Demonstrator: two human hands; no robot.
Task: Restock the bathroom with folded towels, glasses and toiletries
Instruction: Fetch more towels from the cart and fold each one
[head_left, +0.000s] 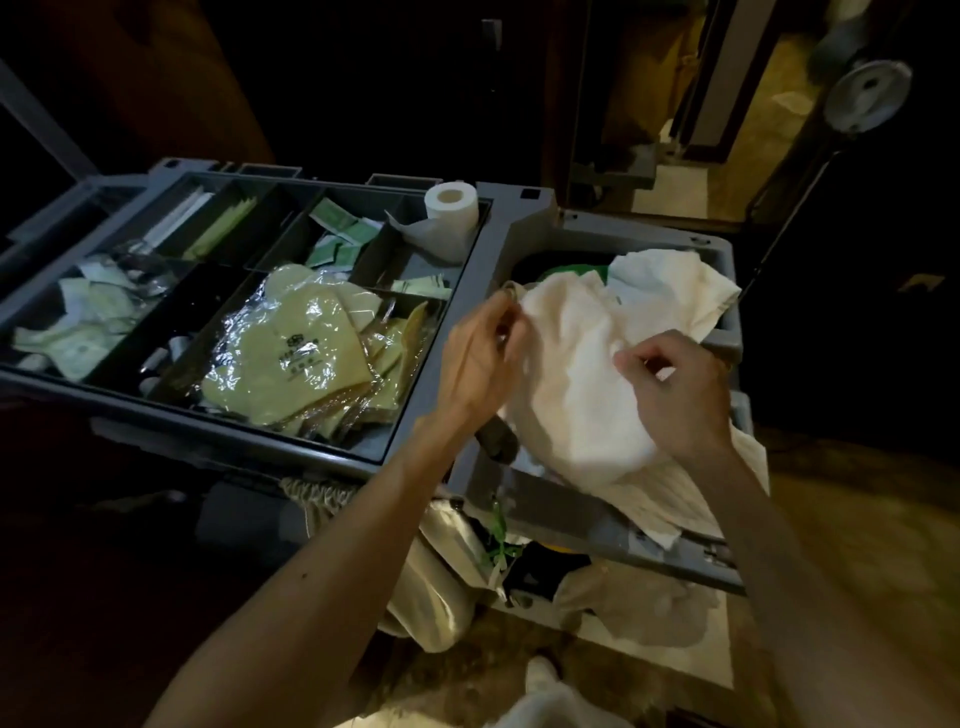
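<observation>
The left hand (480, 358) pinches the left edge of a crumpled white towel (571, 364), and the right hand (675, 389) pinches a fold on its right side. The towel sits over the open bin (566, 514) at the right end of a grey cart (511, 228), covering most of the opening. It lies on 2 other cloths: a white cloth (670, 286) behind and a ribbed cloth (654, 499) draped over the near rim. To the left, the divided tray (410, 260) holds plastic-wrapped beige packets (291, 353), green sachets (337, 234) and 1 toilet roll (451, 208).
</observation>
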